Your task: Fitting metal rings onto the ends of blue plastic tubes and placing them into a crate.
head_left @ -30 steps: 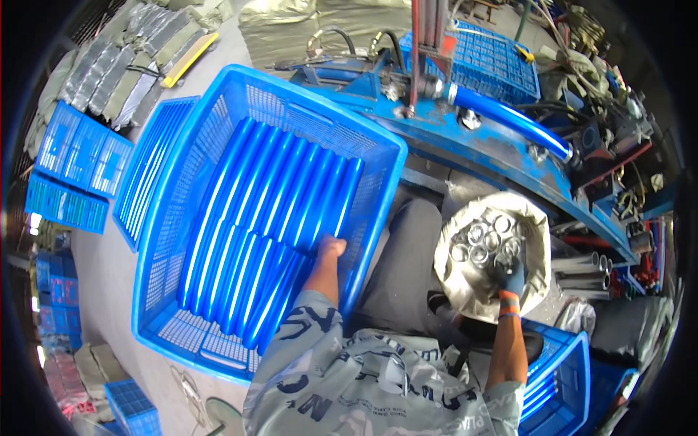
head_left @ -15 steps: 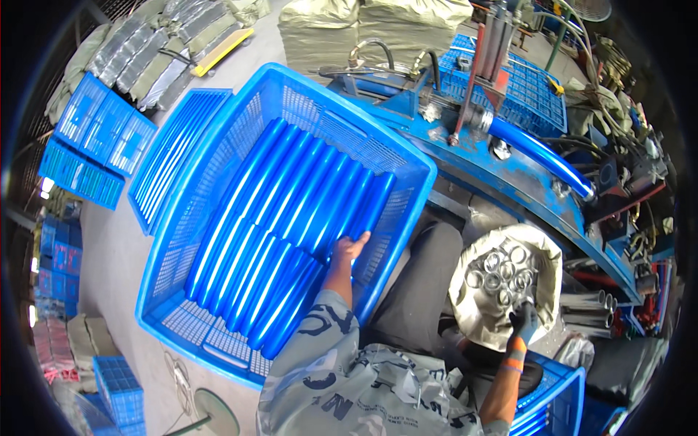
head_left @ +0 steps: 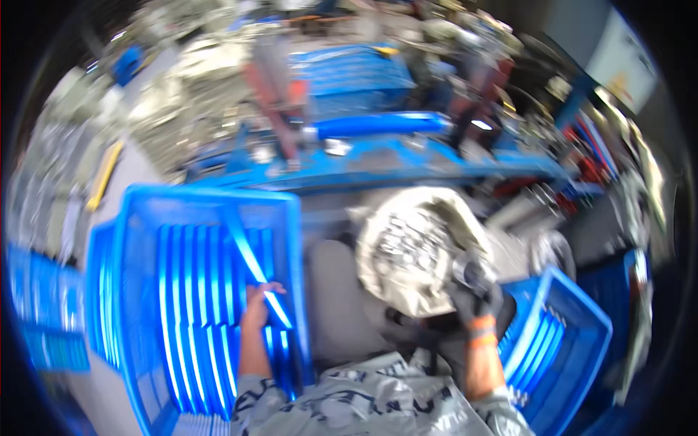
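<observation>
My bare left hand is closed round a shiny blue tube, which slants across the right side of a large blue crate. Beneath it, more blue tubes lie side by side in rows inside the crate. Over the right edge of a cream cloth sack, my right hand, in a dark glove with an orange cuff, grips what looks like a metal ring. Loose metal rings fill the bottom of the sack. Motion blur hides the exact finger positions.
A blue machine bench runs across beyond the sack, with another blue tube mounted on it. To the right stands a smaller blue crate holding blue tubes. Metal pipes lie between bench and crate.
My view has swung to the right. My left hand has taken hold of a blue tube and tilted it up off the others. My right hand has come up from the rings with one.
</observation>
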